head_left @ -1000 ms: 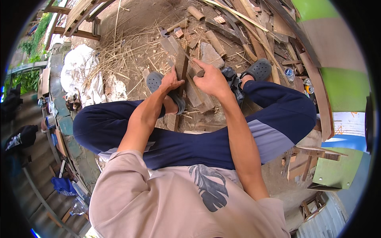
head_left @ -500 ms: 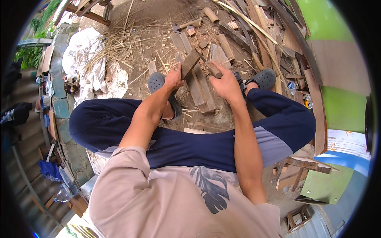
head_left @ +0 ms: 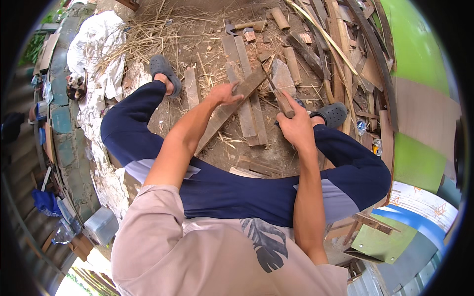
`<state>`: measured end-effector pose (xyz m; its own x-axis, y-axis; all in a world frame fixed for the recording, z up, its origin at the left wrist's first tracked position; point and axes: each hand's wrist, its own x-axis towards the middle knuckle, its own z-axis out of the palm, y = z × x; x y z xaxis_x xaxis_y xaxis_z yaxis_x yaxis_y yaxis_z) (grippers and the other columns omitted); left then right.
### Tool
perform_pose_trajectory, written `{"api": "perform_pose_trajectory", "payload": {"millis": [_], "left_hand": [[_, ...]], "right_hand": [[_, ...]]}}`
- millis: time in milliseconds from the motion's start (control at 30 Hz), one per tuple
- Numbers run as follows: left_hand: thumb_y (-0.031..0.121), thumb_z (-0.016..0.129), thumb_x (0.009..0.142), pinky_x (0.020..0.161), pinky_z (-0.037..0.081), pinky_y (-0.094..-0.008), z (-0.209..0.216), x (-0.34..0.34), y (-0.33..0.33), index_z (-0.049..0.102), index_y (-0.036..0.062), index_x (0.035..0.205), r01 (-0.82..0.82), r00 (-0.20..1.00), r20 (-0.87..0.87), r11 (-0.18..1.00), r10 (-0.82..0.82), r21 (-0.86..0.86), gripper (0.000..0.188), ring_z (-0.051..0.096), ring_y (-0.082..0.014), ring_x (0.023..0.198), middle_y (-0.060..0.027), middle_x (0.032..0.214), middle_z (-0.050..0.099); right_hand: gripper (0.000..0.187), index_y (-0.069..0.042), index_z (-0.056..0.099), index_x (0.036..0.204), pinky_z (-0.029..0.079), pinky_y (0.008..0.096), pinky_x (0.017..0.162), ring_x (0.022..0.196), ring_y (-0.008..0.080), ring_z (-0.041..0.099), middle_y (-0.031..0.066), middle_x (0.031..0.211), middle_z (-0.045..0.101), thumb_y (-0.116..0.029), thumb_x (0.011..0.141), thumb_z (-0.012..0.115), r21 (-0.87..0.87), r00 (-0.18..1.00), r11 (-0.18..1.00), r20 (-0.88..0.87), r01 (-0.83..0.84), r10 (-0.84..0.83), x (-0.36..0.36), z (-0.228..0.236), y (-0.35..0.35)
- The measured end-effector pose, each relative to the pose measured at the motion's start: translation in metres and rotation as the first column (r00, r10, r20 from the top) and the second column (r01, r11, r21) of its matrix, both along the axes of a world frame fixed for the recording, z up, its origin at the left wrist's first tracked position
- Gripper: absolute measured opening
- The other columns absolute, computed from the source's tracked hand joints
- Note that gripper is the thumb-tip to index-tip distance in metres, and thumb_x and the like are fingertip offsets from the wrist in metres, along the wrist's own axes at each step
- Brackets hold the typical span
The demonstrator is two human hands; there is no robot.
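My right hand (head_left: 298, 126) is closed round the wooden handle of a long-bladed knife (head_left: 285, 104). Its dark, narrow blade points away from me, close to the far end of a wooden plank (head_left: 222, 116). That plank slants from near my left thigh up over two boards (head_left: 253, 121) lying side by side on the ground. My left hand (head_left: 224, 93) grips the plank at its left edge, thumb and fingers on the wood; part of the grip is hidden.
A hammer (head_left: 247, 25) lies beyond the boards. Flat stone (head_left: 282, 79) and offcuts lie near the knife. Timber (head_left: 340, 59) is piled at right, dry straw (head_left: 148, 37) and white cloth (head_left: 101, 49) at far left. My dark clogs (head_left: 165, 74) flank the work.
My left foot has shifted outward to the left. More of the plank now shows, slanting toward my left thigh. The knife stays in my right hand, and the view has shifted slightly.
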<state>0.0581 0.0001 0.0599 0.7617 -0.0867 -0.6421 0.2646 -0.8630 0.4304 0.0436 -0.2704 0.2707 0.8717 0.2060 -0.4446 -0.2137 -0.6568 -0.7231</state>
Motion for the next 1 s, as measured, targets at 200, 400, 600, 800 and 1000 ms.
{"api": "perform_pose_trajectory", "payload": {"millis": [200, 400, 600, 800, 1000], "left_hand": [[0.047, 0.067, 0.089, 0.109, 0.042, -0.0493, -0.07, -0.001, 0.099, 0.033, 0.0165, 0.154, -0.555, 0.831, 0.245, 0.775, 0.499, 0.304, 0.079, 0.044, -0.0482, 0.133, -0.0326, 0.15, 0.035], [0.034, 0.069, 0.089, 0.107, 0.042, -0.0544, -0.094, -0.041, 0.126, -0.001, 0.0341, 0.159, -0.541, 0.824, 0.036, 0.766, 0.565, 0.346, 0.099, 0.041, -0.0536, 0.132, -0.0308, 0.156, 0.022], [0.029, 0.073, 0.082, 0.102, 0.047, -0.0498, -0.103, -0.08, 0.141, -0.013, 0.0238, 0.158, -0.507, 0.799, -0.12, 0.767, 0.589, 0.394, 0.115, 0.054, -0.0501, 0.121, -0.0353, 0.146, 0.038], [0.035, 0.077, 0.078, 0.1, 0.049, -0.044, -0.081, -0.142, 0.132, -0.017, 0.0096, 0.156, -0.47, 0.666, -0.388, 0.763, 0.637, 0.445, 0.125, 0.06, -0.0415, 0.118, -0.0318, 0.145, 0.044], [0.068, 0.064, 0.081, 0.104, 0.046, -0.0482, -0.07, -0.146, 0.095, 0.018, -0.0005, 0.154, -0.409, 0.896, 0.036, 0.792, 0.442, 0.454, 0.11, 0.052, -0.0384, 0.129, -0.0276, 0.142, 0.049]], "right_hand": [[0.063, -0.013, 0.051, 0.144, 0.049, 0.0333, 0.091, 0.1, 0.027, 0.069, 0.0204, 0.117, 0.069, -0.012, 0.082, 0.063, 0.039, 0.996, 0.999, -0.091, -0.013, 0.017, 0.005, 0.015, 0.013], [0.063, -0.012, 0.049, 0.146, 0.046, 0.0313, 0.098, 0.111, 0.0242, 0.065, 0.0175, 0.123, 0.067, -0.006, 0.084, 0.064, 0.002, 0.988, 0.999, -0.15, -0.038, 0.038, 0.018, 0.026, 0.026], [0.063, -0.014, 0.049, 0.146, 0.046, 0.0303, 0.096, 0.105, 0.0215, 0.066, 0.016, 0.119, 0.069, -0.004, 0.085, 0.063, 0.02, 0.976, 0.999, -0.214, -0.026, 0.03, 0.026, 0.022, 0.041], [0.061, -0.012, 0.051, 0.145, 0.046, 0.0298, 0.095, 0.104, 0.0213, 0.064, 0.0164, 0.121, 0.068, -0.004, 0.085, 0.062, 0.023, 0.963, 0.996, -0.258, 0.087, -0.078, 0.021, 0.017, 0.039], [0.061, -0.012, 0.05, 0.145, 0.044, 0.0299, 0.099, 0.114, 0.0231, 0.062, 0.0192, 0.127, 0.065, -0.006, 0.085, 0.062, 0.058, 0.986, 0.998, -0.168, 0.035, -0.025, 0.013, 0.004, 0.03]]}}
